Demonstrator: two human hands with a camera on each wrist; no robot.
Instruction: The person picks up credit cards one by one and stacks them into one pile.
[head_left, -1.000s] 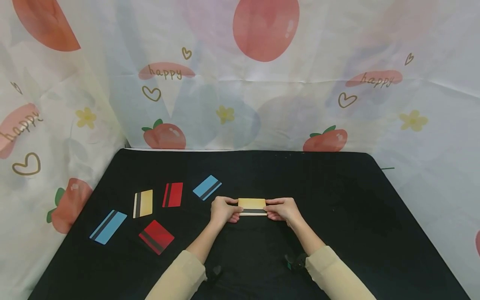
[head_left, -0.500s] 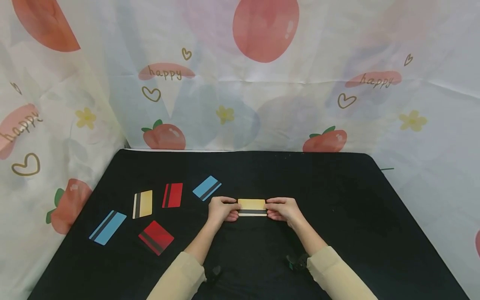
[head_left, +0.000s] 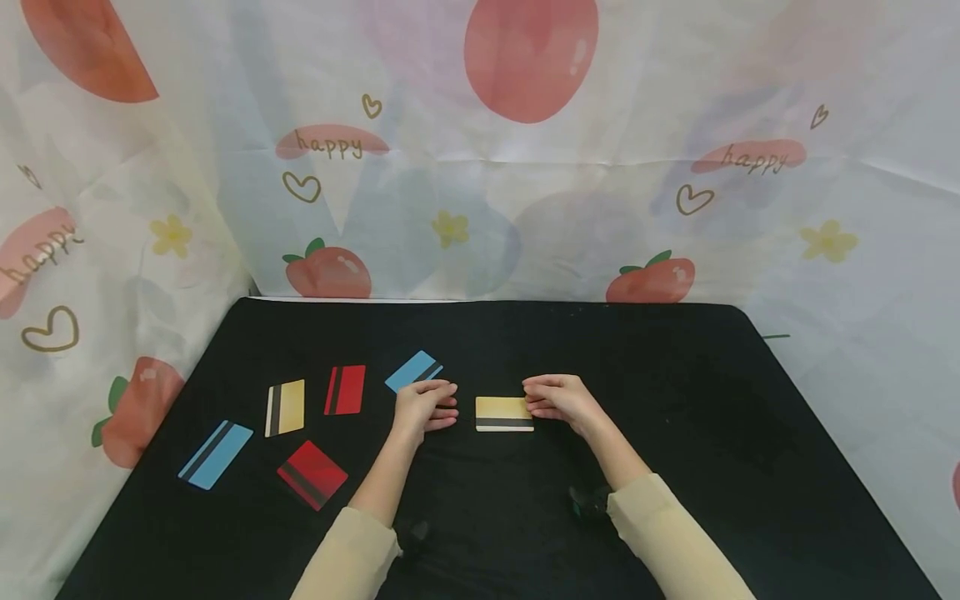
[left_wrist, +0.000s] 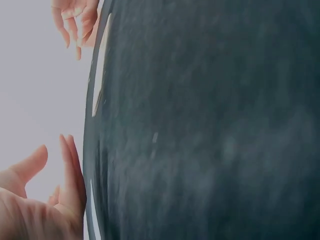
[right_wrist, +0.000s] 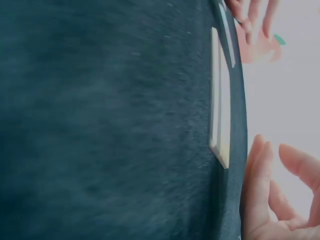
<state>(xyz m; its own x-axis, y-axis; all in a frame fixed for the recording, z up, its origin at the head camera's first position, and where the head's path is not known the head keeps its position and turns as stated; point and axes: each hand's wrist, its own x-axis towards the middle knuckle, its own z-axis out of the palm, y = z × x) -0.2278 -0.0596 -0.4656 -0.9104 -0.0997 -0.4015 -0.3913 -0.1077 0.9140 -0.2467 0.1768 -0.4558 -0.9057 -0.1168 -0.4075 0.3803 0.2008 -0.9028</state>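
Yellow card (head_left: 497,408), one: flat at mid-tabletop (head_left: 637,367), between my hands; golden face, dark stripe and pale band along the near long side.
My left hand (head_left: 420,412): fingers relaxed, nothing held; in the head view it hides the near corner of a blue card (head_left: 409,370).
My right hand (head_left: 566,400): fingers loose, thumb apart, nothing held, just above the yellow card's right end.
Room: black surface from the yellow card to the far edge, and from my right hand to the right edge.
Writing: "happy", thrice, on the printed curtain (head_left: 555,208).
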